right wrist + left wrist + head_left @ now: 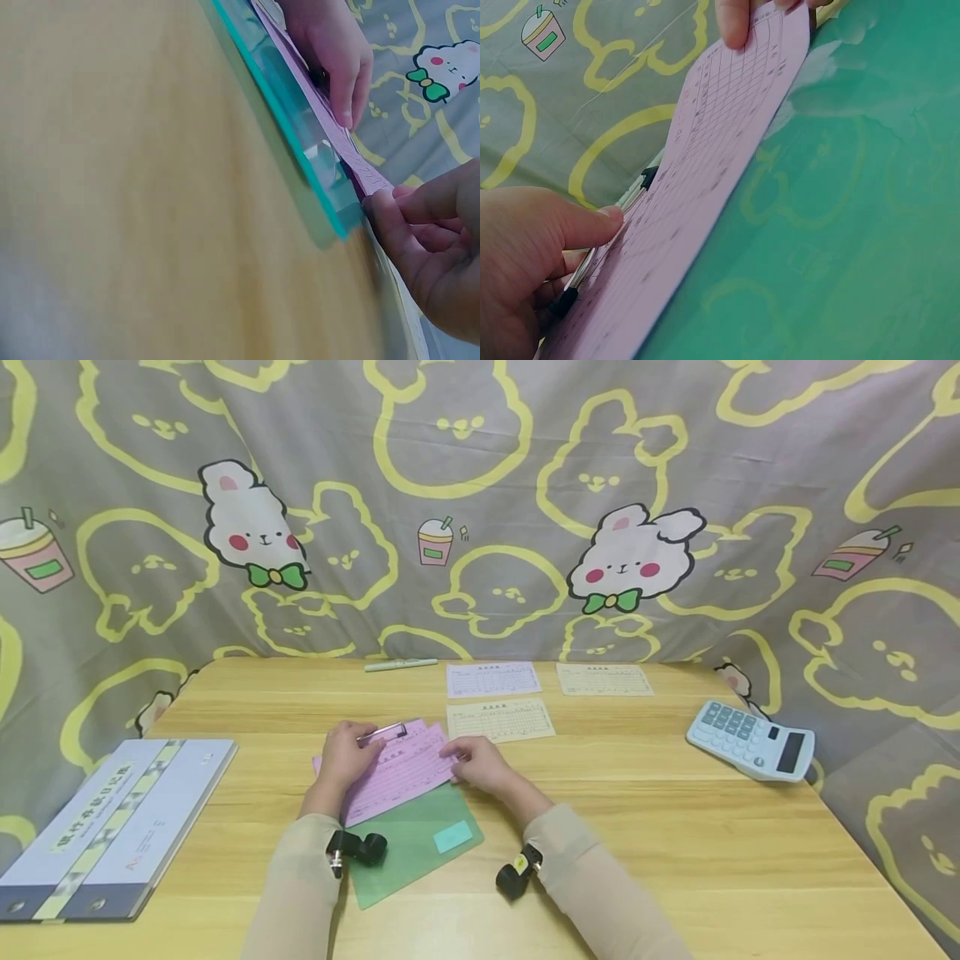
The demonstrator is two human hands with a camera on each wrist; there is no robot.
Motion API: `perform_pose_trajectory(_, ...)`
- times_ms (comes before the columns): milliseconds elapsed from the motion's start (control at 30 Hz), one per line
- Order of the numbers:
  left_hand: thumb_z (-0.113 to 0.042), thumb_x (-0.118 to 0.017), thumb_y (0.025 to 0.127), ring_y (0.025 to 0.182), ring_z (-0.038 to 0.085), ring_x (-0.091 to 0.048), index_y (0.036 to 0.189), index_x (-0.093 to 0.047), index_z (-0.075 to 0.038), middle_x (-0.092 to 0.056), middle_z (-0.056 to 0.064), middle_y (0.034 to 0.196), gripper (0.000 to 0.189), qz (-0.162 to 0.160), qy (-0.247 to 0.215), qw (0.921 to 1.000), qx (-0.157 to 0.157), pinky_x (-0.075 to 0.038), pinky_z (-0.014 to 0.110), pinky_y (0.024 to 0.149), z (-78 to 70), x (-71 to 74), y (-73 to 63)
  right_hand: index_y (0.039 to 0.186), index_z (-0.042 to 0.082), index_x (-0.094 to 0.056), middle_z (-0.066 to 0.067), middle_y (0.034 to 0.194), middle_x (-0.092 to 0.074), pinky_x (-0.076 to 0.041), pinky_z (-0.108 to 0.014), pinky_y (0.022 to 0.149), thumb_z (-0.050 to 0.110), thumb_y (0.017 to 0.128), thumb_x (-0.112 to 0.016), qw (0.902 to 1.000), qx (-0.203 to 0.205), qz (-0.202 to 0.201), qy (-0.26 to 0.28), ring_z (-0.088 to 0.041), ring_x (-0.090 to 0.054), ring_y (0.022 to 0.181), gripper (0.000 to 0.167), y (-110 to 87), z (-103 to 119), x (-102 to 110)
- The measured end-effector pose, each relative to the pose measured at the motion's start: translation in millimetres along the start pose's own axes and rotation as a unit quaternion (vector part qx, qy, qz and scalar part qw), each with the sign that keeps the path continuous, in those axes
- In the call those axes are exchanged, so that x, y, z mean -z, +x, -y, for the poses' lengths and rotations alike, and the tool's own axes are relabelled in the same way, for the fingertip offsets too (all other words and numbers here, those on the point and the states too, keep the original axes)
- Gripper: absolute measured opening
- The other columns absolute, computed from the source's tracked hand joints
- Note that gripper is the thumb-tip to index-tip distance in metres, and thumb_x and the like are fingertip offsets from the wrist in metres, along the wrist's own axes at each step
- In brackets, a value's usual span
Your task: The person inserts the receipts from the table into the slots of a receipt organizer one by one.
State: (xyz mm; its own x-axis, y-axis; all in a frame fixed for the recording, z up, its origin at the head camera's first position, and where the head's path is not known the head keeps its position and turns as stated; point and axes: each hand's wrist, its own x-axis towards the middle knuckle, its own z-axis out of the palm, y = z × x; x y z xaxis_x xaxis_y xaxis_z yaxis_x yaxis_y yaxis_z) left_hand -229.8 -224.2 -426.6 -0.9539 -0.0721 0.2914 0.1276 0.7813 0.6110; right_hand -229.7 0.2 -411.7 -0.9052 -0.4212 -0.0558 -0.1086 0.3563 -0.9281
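- The right hand (483,764) pinches the right-hand corner of the pink printed paper sheets (405,785) between thumb and fingers.
- The left hand (347,756) grips the board's clip edge, thumb lying over the silver wire clip (382,732) and fingers behind.
- The sheets lie fanned over the upper half of the translucent green plastic clipboard (397,872), the clip near its 12 o'clock; whether every sheet is under the clip cannot be told.
- A light-blue rectangular label (453,837) sits at the board's 4 o'clock.
- From the board, one pale-yellow printed slip (501,720) and one lavender printed slip (492,679) lie toward 1 o'clock, another cream printed slip (604,679) at 2.
- A slim pale-green pen (401,665) rests at 12, near the grey cartoon-patterned curtain (480,585).
- A pale-blue calculator (750,739) stands near 3, a thick pale-blue ledger (97,827) at 9, both on the light wooden table (637,827).
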Motion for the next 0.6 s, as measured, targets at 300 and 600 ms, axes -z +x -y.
perform_pose_trajectory(300,-0.014,-0.064,0.076,0.091,0.035,-0.045,0.100,-0.061,0.006,-0.054,0.021,0.095,0.031,-0.001,-0.001,1.0000,-0.003,-0.031,0.045,0.081,1.2,-0.9,0.5,0.098,-0.003,-0.060,-0.010,0.080,-0.054,-0.048,-0.025,0.053,-0.016,0.070,-0.050,0.9997,-0.018,-0.003,0.019,-0.015,-0.054,0.056,0.033,5.5,1.9,-11.9)
perform_pose_trajectory(600,-0.014,-0.063,0.077,0.093,0.035,-0.044,0.101,-0.060,0.005,-0.053,0.021,0.096,0.031,-0.005,-0.009,0.9999,0.008,-0.031,0.046,0.082,2.3,-4.3,0.1,0.099,-0.008,-0.057,-0.012,0.073,-0.052,-0.048,-0.027,0.052,-0.017,0.072,-0.050,0.9984,-0.021,0.001,0.053,-0.015,-0.053,0.052,0.030,7.4,4.4,-17.3)
